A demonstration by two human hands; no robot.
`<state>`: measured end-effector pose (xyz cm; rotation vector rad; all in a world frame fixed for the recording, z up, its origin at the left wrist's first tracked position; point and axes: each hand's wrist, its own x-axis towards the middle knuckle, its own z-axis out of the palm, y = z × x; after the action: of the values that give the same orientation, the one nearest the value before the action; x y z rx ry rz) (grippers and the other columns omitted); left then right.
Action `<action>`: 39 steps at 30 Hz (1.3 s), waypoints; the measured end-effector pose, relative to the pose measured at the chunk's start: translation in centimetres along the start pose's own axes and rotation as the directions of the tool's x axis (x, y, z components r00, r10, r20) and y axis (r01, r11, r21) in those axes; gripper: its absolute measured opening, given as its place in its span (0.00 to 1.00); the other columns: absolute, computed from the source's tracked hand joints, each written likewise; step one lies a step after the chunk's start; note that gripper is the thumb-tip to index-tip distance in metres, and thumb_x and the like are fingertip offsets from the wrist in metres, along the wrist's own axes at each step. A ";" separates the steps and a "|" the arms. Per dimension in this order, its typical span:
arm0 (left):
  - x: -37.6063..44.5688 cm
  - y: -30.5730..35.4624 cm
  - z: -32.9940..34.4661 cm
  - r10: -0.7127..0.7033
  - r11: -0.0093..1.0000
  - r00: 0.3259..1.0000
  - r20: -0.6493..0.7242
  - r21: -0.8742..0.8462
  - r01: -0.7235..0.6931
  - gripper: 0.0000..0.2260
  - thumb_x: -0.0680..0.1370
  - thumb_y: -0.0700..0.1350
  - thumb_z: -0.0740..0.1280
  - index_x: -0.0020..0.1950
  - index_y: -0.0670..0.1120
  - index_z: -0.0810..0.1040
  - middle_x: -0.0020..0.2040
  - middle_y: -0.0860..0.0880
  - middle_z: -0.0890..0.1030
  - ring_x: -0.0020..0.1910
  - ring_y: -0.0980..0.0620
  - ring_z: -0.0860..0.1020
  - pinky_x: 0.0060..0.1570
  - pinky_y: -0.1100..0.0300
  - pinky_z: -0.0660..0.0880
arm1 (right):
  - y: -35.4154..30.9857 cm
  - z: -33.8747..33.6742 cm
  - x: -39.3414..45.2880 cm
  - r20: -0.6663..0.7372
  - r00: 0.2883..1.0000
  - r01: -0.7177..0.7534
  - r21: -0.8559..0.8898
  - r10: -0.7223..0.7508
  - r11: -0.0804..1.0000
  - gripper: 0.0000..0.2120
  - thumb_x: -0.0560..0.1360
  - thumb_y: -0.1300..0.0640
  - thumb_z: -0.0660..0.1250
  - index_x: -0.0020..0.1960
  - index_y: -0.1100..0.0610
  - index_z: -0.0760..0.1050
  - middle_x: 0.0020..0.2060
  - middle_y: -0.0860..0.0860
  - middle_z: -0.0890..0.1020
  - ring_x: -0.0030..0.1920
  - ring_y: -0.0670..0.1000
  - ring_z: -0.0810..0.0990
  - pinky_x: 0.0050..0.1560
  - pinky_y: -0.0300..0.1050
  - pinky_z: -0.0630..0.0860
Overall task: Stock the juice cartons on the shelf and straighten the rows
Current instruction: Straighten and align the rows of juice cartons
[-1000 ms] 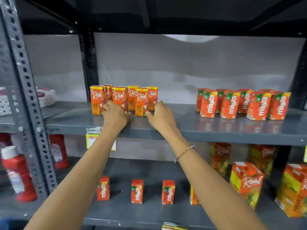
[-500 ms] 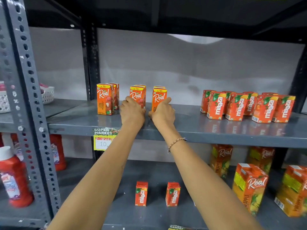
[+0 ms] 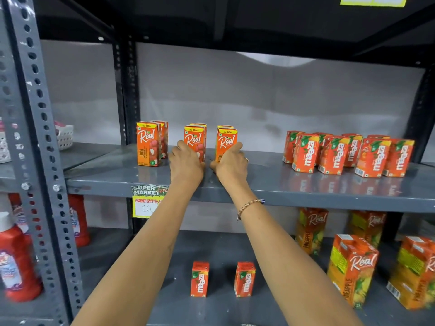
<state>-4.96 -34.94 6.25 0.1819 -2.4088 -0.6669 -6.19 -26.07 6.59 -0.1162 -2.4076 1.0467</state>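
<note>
I've got both hands up on the middle shelf (image 3: 259,182). Left hand (image 3: 186,162) is cupped around the base of the middle Real carton (image 3: 194,141); right hand (image 3: 231,161) is wrapped on the right Real carton (image 3: 226,142), thumb at its left side. A third Real carton (image 3: 148,143) stands apart to the left, each with another carton behind it.

Risks, as I judge them: these cartons are tall and narrow, so a push low at the base could tip one back into the carton behind. Sliding both at once may leave uneven gaps. The Maaza cartons (image 3: 348,154) to the right sit skewed and crowded; a careless sweep would topple several.

Readable: "Real", "Rs. 10/-", "LITCHI" on the left carton; "maaza"; shelf tag (image 3: 147,200) "SUPER MARKET", "10"; "PINEAPPLE" on the big cartons (image 3: 350,269) below.
</note>
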 end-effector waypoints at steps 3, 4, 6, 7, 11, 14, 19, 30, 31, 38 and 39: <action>0.0 0.1 -0.1 -0.025 0.999 1.000 0.017 -0.020 0.025 0.30 0.76 0.46 0.69 0.70 0.36 0.57 0.67 0.35 0.67 0.67 0.37 0.67 0.65 0.49 0.68 | 0.0 0.0 0.0 0.000 1.000 0.008 -0.013 -0.008 1.000 0.36 0.72 0.51 0.72 0.71 0.59 0.56 0.66 0.60 0.71 0.65 0.61 0.72 0.62 0.54 0.73; 0.0 0.1 -0.1 -0.036 0.999 0.999 0.022 -0.029 0.036 0.31 0.75 0.46 0.70 0.70 0.36 0.57 0.67 0.35 0.67 0.68 0.37 0.67 0.65 0.49 0.67 | 0.0 0.0 0.0 -0.001 1.000 0.013 -0.017 -0.013 1.000 0.35 0.72 0.51 0.71 0.71 0.59 0.56 0.66 0.60 0.71 0.65 0.61 0.72 0.62 0.54 0.73; 0.0 0.2 -0.3 -0.051 0.998 0.998 0.036 -0.035 0.052 0.32 0.75 0.47 0.70 0.71 0.36 0.56 0.68 0.35 0.66 0.68 0.36 0.66 0.66 0.48 0.67 | 0.1 0.0 -0.1 0.001 1.000 0.025 -0.009 -0.025 1.000 0.35 0.72 0.51 0.71 0.71 0.59 0.56 0.66 0.60 0.71 0.65 0.61 0.72 0.62 0.54 0.73; 0.0 0.3 -0.4 -0.056 0.998 0.997 0.044 -0.030 0.057 0.33 0.75 0.47 0.70 0.71 0.36 0.56 0.68 0.35 0.66 0.68 0.36 0.66 0.66 0.49 0.66 | 0.1 0.0 -0.1 0.004 1.000 0.028 -0.001 -0.028 1.000 0.35 0.72 0.51 0.71 0.71 0.59 0.56 0.66 0.60 0.71 0.65 0.61 0.72 0.62 0.54 0.73; -0.6 0.4 -0.6 -0.082 0.995 0.995 -0.048 0.049 0.085 0.35 0.73 0.50 0.72 0.70 0.36 0.57 0.67 0.36 0.65 0.67 0.37 0.66 0.64 0.50 0.68 | 0.5 -1.4 -0.5 0.065 0.998 -0.003 0.078 -0.002 0.997 0.36 0.70 0.50 0.73 0.69 0.60 0.58 0.65 0.59 0.71 0.66 0.60 0.71 0.63 0.54 0.72; -1.5 0.4 -0.7 0.052 0.999 0.960 -0.275 0.028 -0.046 0.26 0.75 0.42 0.70 0.67 0.37 0.63 0.64 0.37 0.67 0.63 0.39 0.69 0.61 0.51 0.69 | 3.1 -5.0 -0.4 0.029 0.999 0.043 0.020 -0.043 0.999 0.31 0.71 0.50 0.72 0.65 0.64 0.63 0.63 0.61 0.73 0.64 0.61 0.73 0.60 0.52 0.71; -2.7 2.8 0.3 0.147 0.974 0.988 -0.040 -0.169 -0.151 0.22 0.77 0.45 0.67 0.67 0.37 0.66 0.63 0.38 0.74 0.61 0.40 0.74 0.58 0.51 0.70 | 10.5 -11.9 1.7 -0.140 0.988 -0.082 -0.164 0.059 0.983 0.33 0.72 0.49 0.70 0.67 0.69 0.65 0.64 0.63 0.73 0.64 0.62 0.73 0.64 0.53 0.71; -1.6 7.6 3.6 -0.077 0.996 0.995 0.059 0.042 0.074 0.37 0.75 0.49 0.70 0.73 0.36 0.53 0.71 0.36 0.63 0.70 0.37 0.65 0.68 0.49 0.65 | 12.5 -13.2 6.4 -0.037 0.989 -0.150 -0.154 0.146 0.977 0.47 0.70 0.47 0.72 0.74 0.66 0.47 0.66 0.62 0.72 0.64 0.63 0.74 0.63 0.53 0.70; -1.4 7.6 3.7 -0.076 0.996 0.995 0.069 0.041 0.073 0.36 0.75 0.48 0.70 0.73 0.36 0.53 0.71 0.36 0.63 0.71 0.37 0.65 0.68 0.49 0.65 | 12.7 -13.1 6.7 -0.054 0.988 -0.152 -0.150 0.145 0.977 0.45 0.71 0.48 0.71 0.74 0.65 0.48 0.66 0.61 0.72 0.64 0.63 0.74 0.64 0.53 0.71; -1.6 7.6 3.8 -0.059 0.998 0.994 0.092 0.039 0.056 0.35 0.76 0.49 0.68 0.74 0.35 0.52 0.73 0.36 0.61 0.72 0.38 0.62 0.70 0.48 0.62 | 13.5 -12.9 6.4 -0.097 0.990 -0.122 -0.172 0.107 0.977 0.35 0.73 0.53 0.69 0.71 0.64 0.55 0.63 0.61 0.74 0.61 0.63 0.76 0.59 0.52 0.74; -1.7 7.7 3.7 -0.064 0.998 0.994 0.094 0.028 0.061 0.36 0.76 0.49 0.68 0.74 0.36 0.52 0.73 0.36 0.60 0.72 0.37 0.62 0.70 0.48 0.62 | 13.5 -13.0 6.2 -0.098 0.990 -0.114 -0.176 0.098 0.978 0.34 0.73 0.53 0.69 0.71 0.64 0.55 0.63 0.61 0.74 0.62 0.63 0.76 0.59 0.52 0.74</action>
<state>-5.66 -26.30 6.69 0.2416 -2.5122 -0.6887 -6.92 -6.33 7.10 -0.3506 -2.4336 0.8468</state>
